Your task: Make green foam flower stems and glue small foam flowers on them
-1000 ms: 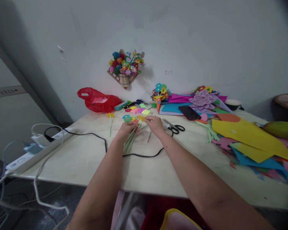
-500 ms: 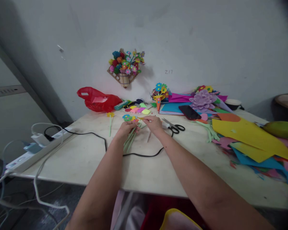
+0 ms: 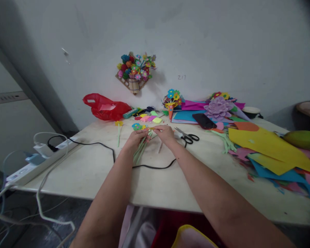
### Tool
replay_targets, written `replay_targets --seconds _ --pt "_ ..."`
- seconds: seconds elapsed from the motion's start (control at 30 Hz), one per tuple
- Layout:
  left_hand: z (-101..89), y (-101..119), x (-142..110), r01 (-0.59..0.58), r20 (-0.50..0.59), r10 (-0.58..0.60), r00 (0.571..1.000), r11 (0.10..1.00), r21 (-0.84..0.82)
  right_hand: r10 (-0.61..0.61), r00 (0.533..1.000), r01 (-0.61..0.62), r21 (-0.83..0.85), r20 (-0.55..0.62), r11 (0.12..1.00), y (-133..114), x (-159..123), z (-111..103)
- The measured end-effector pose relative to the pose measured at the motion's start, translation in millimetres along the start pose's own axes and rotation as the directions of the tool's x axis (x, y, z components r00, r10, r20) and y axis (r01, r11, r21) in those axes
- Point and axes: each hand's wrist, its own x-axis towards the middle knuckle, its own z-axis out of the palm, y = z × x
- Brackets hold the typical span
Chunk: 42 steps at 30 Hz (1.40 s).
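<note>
My left hand (image 3: 136, 138) is closed around a small bunch of craft flowers, whose blue and green heads (image 3: 136, 126) show beyond the fingers. Their pale green stems (image 3: 140, 153) slant down below the palm towards me. Just to the right, my right hand (image 3: 165, 133) pinches a small yellow piece (image 3: 152, 128) that looks like a flower petal or head. The fingertips of both hands nearly meet there, and the exact grip is partly hidden. Left of the hands, a single yellow flower (image 3: 118, 123) on a green stem lies on the table.
Black-handled scissors (image 3: 187, 137) lie right of my right hand. A black cord (image 3: 155, 167) loops across the table (image 3: 93, 172). Coloured sheets (image 3: 263, 144) and a phone (image 3: 204, 121) are on the right. A red bag (image 3: 105, 108) and a power strip (image 3: 43, 160) are on the left.
My left fingers have come closer to the yellow piece in my right hand, so the fingertips of both hands are nearer together. Everything else stays in place.
</note>
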Motion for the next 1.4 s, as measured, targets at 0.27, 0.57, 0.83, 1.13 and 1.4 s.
replay_targets --seconds 0.27,0.57,0.83,1.13,1.4 --pt "-0.7 -1.0 -0.2 0.002 0.016 -0.002 1.0 1.0 -0.013 -0.115 0.991 0.112 -0.04 -0.062 0.993 -0.5 -1.4 0.0" --pt "0.9 -1.3 -1.5 -0.038 0.027 0.038 0.999 0.999 0.006 -0.287 0.954 0.273 -0.143 -0.085 0.951 -4.4 -3.3 -6.1" --pt "1.9 -0.9 -1.4 -0.054 -0.003 0.054 0.999 0.998 0.028 -0.377 0.926 0.374 -0.145 0.009 0.916 -1.4 -2.5 -2.8" --pt "3.1 0.2 -3.2 -0.048 0.001 0.048 0.999 0.999 -0.023 -0.288 0.958 0.288 -0.08 0.014 0.954 -1.9 -1.7 -0.8" --pt "1.9 -2.3 -1.4 -0.04 -0.008 0.04 0.999 0.999 -0.008 -0.188 0.98 0.193 -0.083 0.063 0.978 -1.6 -1.7 2.2"
